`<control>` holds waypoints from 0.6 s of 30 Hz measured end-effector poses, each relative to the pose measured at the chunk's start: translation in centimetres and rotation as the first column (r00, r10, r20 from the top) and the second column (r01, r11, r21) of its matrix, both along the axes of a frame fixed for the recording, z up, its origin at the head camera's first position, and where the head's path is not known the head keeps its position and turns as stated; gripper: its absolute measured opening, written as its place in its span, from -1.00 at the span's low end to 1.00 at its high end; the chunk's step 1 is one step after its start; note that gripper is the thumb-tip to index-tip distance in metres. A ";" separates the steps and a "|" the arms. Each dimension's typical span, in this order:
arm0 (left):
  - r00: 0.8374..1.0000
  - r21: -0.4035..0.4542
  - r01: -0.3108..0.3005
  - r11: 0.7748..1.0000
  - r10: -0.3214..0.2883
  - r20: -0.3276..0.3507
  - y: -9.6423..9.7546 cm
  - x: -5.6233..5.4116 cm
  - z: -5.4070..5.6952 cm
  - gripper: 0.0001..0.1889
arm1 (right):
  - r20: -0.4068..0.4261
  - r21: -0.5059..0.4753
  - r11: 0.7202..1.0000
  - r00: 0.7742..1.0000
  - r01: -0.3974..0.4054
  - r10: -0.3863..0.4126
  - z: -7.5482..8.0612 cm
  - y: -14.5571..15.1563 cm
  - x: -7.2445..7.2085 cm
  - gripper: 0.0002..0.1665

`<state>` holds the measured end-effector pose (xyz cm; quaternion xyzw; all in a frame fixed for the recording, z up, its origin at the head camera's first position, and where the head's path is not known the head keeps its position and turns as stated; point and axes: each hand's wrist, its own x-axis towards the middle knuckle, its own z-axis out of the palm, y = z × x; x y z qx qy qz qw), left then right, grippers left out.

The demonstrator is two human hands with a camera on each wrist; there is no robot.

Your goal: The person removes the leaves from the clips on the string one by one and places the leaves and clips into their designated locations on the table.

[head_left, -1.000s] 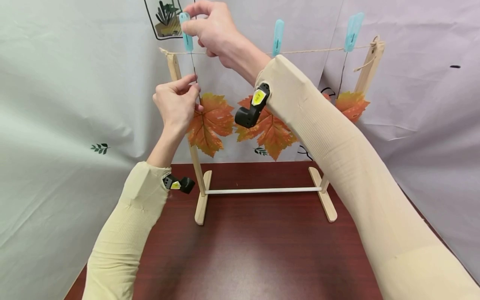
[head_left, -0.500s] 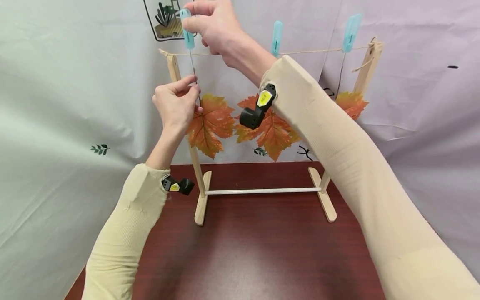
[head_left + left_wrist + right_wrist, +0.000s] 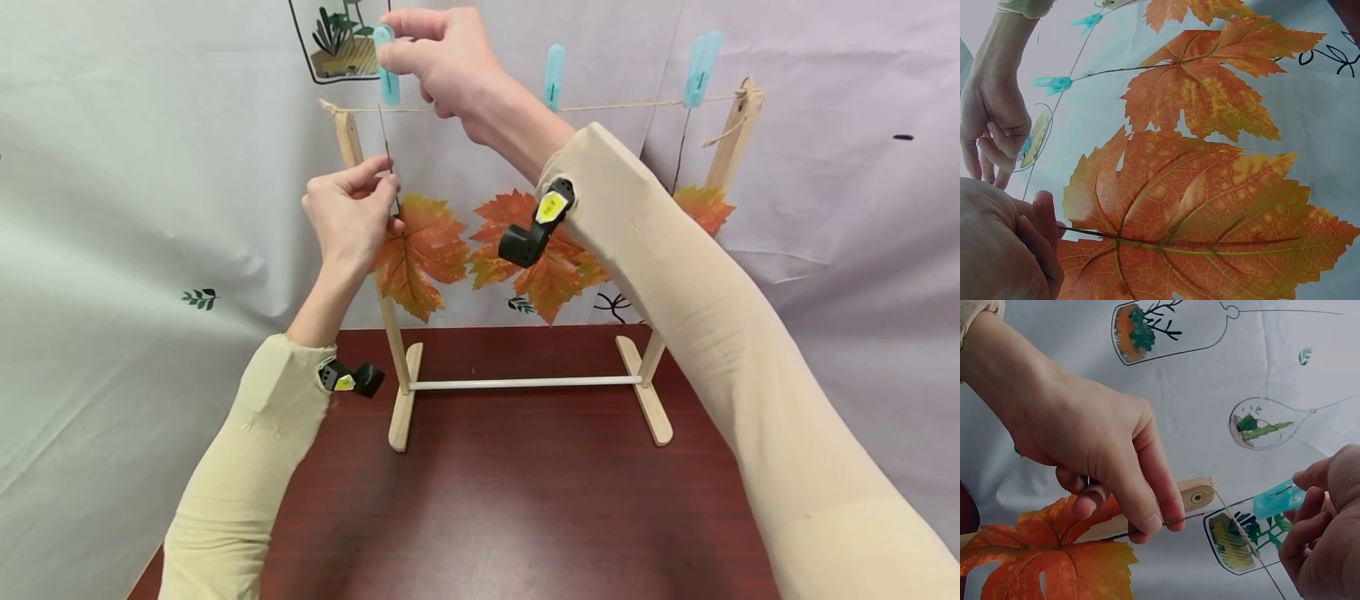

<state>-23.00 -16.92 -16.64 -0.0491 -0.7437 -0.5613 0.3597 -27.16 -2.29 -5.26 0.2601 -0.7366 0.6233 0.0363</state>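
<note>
In the head view my left hand (image 3: 351,208) pinches the thin dark stem (image 3: 387,150) of an orange maple leaf (image 3: 422,250) at the rack's left end. The stem's tip rises just above the twine (image 3: 465,109). Up and to the right, my right hand (image 3: 453,62) pinches a light blue clothespin (image 3: 388,79) between thumb and finger. In the right wrist view the clothespin (image 3: 1279,499) is off the twine (image 3: 1244,534), close to the stem's end; whether they touch I cannot tell. The left wrist view shows the leaf (image 3: 1210,240) large beside my left fingers.
Two more maple leaves, one in the middle (image 3: 540,267) and one at the right (image 3: 703,210), hang below blue clothespins (image 3: 554,77) on the twine. The wooden rack (image 3: 402,417) stands on a dark red table (image 3: 487,508). A printed pale cloth (image 3: 187,167) hangs behind.
My right hand and the clothespin have shifted to the right. The clothespin's lower end, in line with the stem before, now sits right of the stem's tip. My left hand has barely moved.
</note>
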 end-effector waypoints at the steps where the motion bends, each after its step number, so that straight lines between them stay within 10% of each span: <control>1: 1.000 -0.002 0.000 1.000 0.000 -0.001 0.0 0.1 -0.1 -0.77 | 0.000 0.000 1.000 1.000 -0.002 0.002 -0.1 0.1 0.0 -0.59; 18: 1.000 0.005 0.011 1.000 -0.011 0.015 -0.9 1.0 -1.6 -0.77 | -0.007 -0.004 1.000 1.000 -0.013 0.013 -1.2 1.7 0.2 -0.55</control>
